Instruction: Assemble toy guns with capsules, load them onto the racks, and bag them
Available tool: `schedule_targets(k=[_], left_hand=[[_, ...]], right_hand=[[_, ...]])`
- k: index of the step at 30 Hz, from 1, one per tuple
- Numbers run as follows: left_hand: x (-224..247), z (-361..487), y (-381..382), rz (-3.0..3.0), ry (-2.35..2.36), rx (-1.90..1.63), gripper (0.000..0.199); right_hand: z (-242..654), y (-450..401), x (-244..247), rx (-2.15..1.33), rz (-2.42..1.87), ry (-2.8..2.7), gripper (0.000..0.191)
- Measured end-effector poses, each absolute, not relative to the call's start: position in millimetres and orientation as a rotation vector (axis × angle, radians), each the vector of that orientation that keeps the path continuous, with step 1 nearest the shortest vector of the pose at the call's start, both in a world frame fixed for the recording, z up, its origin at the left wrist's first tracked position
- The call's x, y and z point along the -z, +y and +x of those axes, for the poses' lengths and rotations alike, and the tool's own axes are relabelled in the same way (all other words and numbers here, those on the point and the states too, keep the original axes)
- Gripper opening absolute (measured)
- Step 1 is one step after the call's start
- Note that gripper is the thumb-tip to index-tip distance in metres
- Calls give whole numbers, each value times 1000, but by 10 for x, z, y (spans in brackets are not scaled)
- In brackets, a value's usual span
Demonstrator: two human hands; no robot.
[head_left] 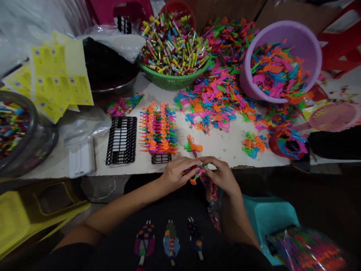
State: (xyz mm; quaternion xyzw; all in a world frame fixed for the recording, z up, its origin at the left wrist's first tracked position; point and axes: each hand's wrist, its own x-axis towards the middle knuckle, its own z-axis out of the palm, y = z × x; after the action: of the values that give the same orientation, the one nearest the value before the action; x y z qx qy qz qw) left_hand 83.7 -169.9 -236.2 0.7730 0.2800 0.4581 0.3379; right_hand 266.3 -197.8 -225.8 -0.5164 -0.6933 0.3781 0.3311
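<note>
My left hand (177, 174) and my right hand (224, 177) meet just off the table's front edge, fingers closed in a pinch. Between them is a small plastic toy (201, 171) with pink, green and orange parts; the fingers hide some of it. Just beyond my hands, an orange and green plastic piece (194, 144) lies on the table. Left of that, rows of assembled colourful toys (158, 128) stand in a black rack (161, 159). Another black plastic rack (121, 140), without toys in it, lies farther left.
A green basket (175, 81) heaped with small tubes stands at the back. Loose plastic pieces (217, 101) spread beside it, near a purple tub (282, 28). Yellow printed sheets (60, 77) lie left. A red cup (275, 145) and pink sieve (334, 116) are right.
</note>
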Motion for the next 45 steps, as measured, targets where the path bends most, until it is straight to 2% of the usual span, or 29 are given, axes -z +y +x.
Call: schedule_targets(k=[3, 7, 9, 13, 16, 26, 33, 39, 45], left_hand=[[2312, 778, -1677, 1856, 784, -1091, 22], [2278, 708, -1628, 1697, 799, -896, 36], [2280, 706, -1622, 1685, 804, -870, 34], [2284, 732, -1640, 1646, 881, -979, 24], [2269, 730, -1647, 1625, 879, -1030, 22], [2309, 642, -1612, 1614, 867, -981, 24], [2334, 642, -1605, 1754, 877, -982, 22], [2347, 670, -1588, 1771, 789, -1040, 27], [2349, 715, -1607, 1702, 824, -1063, 19]], right_hand=[[2630, -1977, 2235, -969, -1354, -1818, 12], [2646, -1988, 2163, -924, -1421, -1881, 14], [2665, -1993, 2138, -897, -1415, -1911, 13], [2679, -2019, 2170, -920, -1362, -1790, 11], [2663, -2054, 2239, -941, -1289, -1636, 7], [2573, -2081, 2307, -940, -1291, -1422, 12], [2540, -2078, 2295, -906, -1332, -1479, 14], [2548, -2078, 2309, -903, -1349, -1505, 15], [2531, -2078, 2329, -910, -1371, -1508, 17]])
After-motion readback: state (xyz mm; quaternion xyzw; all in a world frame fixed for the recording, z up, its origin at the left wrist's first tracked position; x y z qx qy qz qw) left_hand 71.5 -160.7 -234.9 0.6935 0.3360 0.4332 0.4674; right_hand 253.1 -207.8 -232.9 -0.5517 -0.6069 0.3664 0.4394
